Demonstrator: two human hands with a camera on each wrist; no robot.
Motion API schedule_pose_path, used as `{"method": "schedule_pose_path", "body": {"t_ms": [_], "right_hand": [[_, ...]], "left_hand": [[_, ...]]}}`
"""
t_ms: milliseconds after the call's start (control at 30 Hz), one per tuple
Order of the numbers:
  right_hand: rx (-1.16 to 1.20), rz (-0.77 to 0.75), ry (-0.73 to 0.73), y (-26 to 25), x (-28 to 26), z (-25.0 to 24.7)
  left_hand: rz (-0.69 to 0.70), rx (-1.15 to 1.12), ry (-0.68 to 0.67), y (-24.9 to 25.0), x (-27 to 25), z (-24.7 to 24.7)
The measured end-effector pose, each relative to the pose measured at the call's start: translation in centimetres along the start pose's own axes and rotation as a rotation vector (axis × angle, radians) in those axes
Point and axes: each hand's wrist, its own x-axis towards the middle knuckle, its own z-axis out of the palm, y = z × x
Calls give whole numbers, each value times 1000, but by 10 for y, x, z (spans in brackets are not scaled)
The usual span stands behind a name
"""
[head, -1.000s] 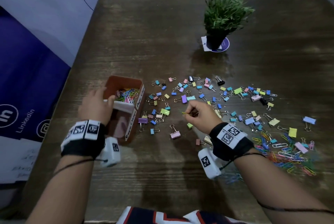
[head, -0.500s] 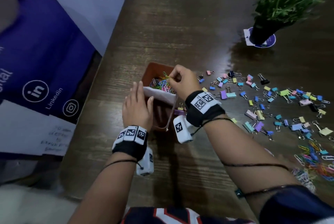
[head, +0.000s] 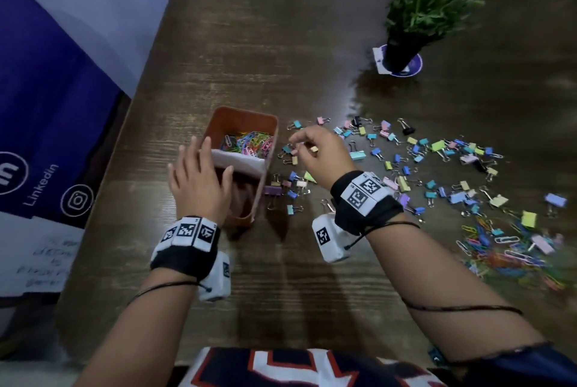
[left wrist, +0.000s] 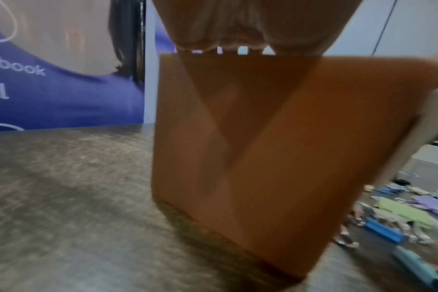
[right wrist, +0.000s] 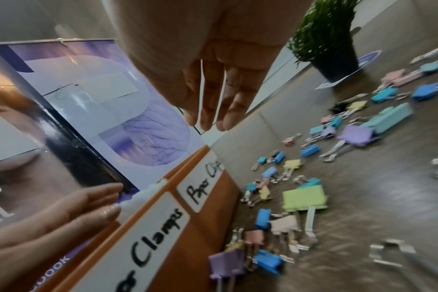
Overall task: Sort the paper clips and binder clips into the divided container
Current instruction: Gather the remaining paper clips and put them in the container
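My wooden table (head: pixel 312 43) carries everything. At its one o'clock stands the potted plant (head: pixel 418 11). At nine o'clock sits the brown divided container (head: pixel 249 118), upright, a white divider (head: pixel 239 163) across it; coloured paper clips (head: pixel 249 144) fill its far compartment. My left hand (head: pixel 199 183) rests over the container's near-left rim, fingers straight and thumb against the divider. My right hand (head: pixel 321 155) hovers just right of the container above the binder clips (head: pixel 406 161), fingers loosely bent, gripping nothing I can make out. Binder clips scatter from centre to three o'clock; more paper clips (head: pixel 505 255) lie heaped at four o'clock.
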Motion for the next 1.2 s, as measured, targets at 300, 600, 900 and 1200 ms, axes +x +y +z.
{"method": "schedule_pose_path", "body": {"t_ms": [300,600,900,1200], "right_hand": [[-96,201,-189,80,-89,-81],[-342,323,-234,167,-150,-177],[-536,331,-455,194,-166,-189],[-526,243,-552,193,-164,-192]], "left_hand": [[432,-145,-114,116,-37,33],[585,-104,-519,223,-116,88],[826,69,-662,245,-141,100],[932,129,-585,244,-149,105]]}}
